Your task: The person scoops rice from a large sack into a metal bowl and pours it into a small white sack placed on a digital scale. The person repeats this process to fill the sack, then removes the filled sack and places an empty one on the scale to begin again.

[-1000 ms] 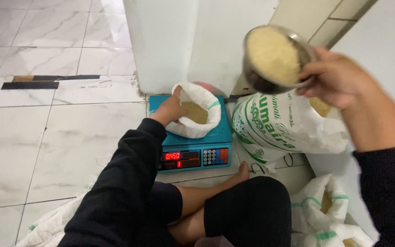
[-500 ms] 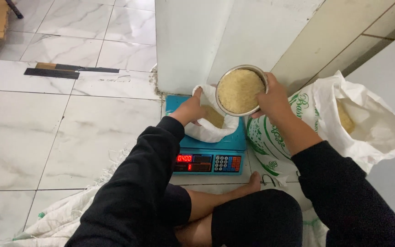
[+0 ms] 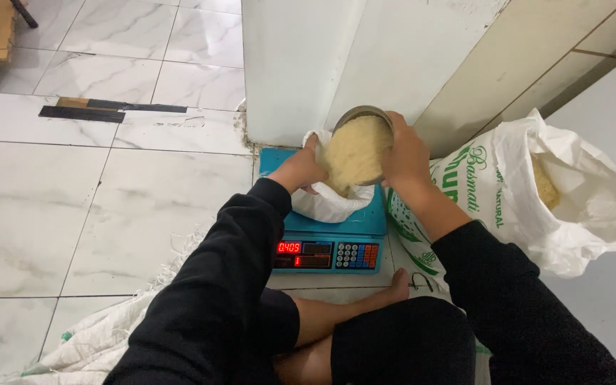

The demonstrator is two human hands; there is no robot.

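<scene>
My right hand point(image 3: 406, 153) grips a round metal bowl point(image 3: 362, 116) tipped toward me, and pale rice grain point(image 3: 353, 151) pours from it. Below it a small white bag point(image 3: 329, 203) stands on a blue electronic scale point(image 3: 329, 246) with a red lit display. My left hand point(image 3: 301, 167) holds the bag's rim open on its left side. Black sleeves cover both my arms, and I sit on the floor with my legs folded in front of the scale.
A large white printed sack point(image 3: 536, 199) with grain inside lies open to the right of the scale. A white pillar point(image 3: 301, 64) and a tiled wall stand just behind. White marble floor tiles point(image 3: 73, 207) spread to the left, and a woven sack point(image 3: 101, 335) lies under me.
My right hand brought the full bowl from over the big sack to above the small bag and tilted it, so grain now pours. The scale's display changed.
</scene>
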